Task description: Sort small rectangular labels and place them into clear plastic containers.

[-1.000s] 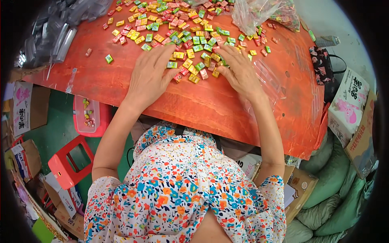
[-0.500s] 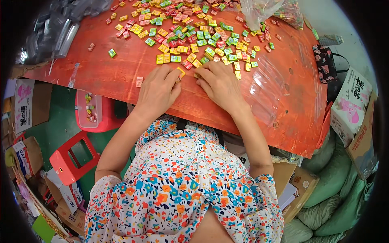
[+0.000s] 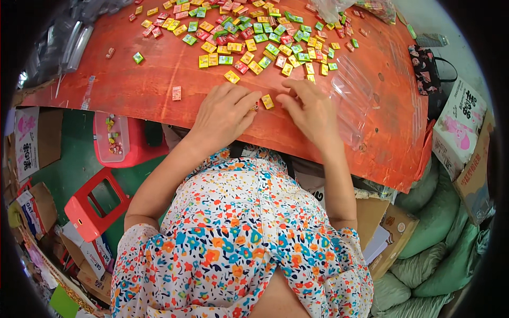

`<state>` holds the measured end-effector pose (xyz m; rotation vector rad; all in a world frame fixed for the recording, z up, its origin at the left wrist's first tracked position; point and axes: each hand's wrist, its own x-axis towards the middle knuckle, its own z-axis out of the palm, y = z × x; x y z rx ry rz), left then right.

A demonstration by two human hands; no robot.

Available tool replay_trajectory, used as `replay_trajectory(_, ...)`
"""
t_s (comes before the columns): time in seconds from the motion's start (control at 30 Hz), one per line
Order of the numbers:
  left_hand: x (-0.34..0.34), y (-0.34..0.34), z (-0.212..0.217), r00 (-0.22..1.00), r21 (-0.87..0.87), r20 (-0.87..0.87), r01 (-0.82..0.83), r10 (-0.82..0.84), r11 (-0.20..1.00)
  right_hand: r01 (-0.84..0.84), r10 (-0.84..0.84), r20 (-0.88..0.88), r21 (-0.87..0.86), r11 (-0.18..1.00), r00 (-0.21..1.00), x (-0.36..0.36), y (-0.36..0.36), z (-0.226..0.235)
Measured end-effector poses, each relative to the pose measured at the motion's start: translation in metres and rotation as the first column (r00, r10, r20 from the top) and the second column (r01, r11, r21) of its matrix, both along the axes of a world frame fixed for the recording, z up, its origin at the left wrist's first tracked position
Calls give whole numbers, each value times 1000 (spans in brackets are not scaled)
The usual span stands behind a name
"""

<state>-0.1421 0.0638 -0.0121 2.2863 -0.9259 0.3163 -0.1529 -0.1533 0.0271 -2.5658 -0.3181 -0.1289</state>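
In the head view, an orange-red desk (image 3: 159, 90) fills the upper part, its near edge running just above the person's flowered dress. Both hands lie palm down close to that near edge, at its middle. The left hand (image 3: 225, 114) rests flat with its fingers (image 3: 249, 100) loosely curled, the tips touching a small item too hidden to tell apart. The right hand (image 3: 307, 108) sits just beside it, fingers bent and relaxed on the desk surface, gripping nothing that shows. Between the two hands lies one yellow candy (image 3: 268, 102), a small square wrapped piece, touching or nearly touching the left fingertips.

Toward the far edge spreads a scatter of small square candies (image 3: 254, 37) in yellow, green, pink and red wrappers. A single pink piece (image 3: 176, 93) lies apart toward the left edge, and a green one (image 3: 138, 57) farther back. A clear plastic sheet (image 3: 355, 90) lies toward the right edge.

Below the desk on the left stand a red stool (image 3: 93, 204) and a pink-lidded clear tub (image 3: 114, 139). A white carton with pink print (image 3: 458, 127) sits beyond the right edge, over green sacks (image 3: 435, 212).
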Motion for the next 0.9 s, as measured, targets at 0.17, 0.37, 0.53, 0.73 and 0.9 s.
replay_trajectory(0.17,3,-6,1,998,5,-55,-5,5,1000,-118,118,12,32,992,993,-6,-16,-2)
replay_trajectory(0.37,2,-17,9,999,-34,-36,-23,22,999,-107,108,1,-80,991,994,-19,-17,-4)
replay_trajectory(0.53,14,-24,11,1000,-9,-11,-6,6,1000,-49,50,27,-16,999,998,-19,-14,-11)
replay_trajectory(0.73,21,-16,23,1000,-35,-13,-14,13,999,-93,77,129,124,988,989,-17,-3,-9)
replay_trajectory(0.9,15,3,29,949,-178,-273,-211,158,961,-238,213,212,100,966,954,-4,36,-15)
